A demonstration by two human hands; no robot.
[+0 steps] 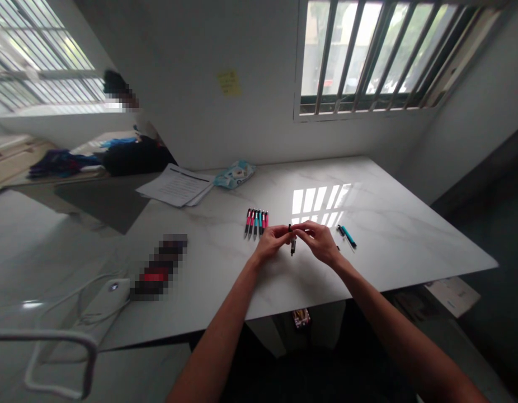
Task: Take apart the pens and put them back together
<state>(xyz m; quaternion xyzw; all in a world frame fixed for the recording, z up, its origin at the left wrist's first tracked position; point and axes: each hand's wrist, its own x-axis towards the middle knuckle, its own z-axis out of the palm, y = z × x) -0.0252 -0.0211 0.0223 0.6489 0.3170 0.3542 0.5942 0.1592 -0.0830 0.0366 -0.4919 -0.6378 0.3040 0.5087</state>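
Both my hands meet over the white marbled table (225,280), fingertips pinched together around a small dark pen (293,246) that points down toward the tabletop. My left hand (272,242) grips it from the left side. From the right, my right hand (318,239) closes its thumb and fingers at the pen's upper end. Fingers hide part of the pen. Left of my hands lies a row of several pens (254,223) with pink or teal barrels. Beyond my right hand are a teal pen barrel (349,237) and small loose pen parts (340,229).
Papers (175,184) and a blue packet (235,174) lie near the wall. A blurred-out dark object (160,268) and a white power strip (112,296) with cables are at left. A metal frame (61,336) stands lower left. A person (147,131) is partly visible far left.
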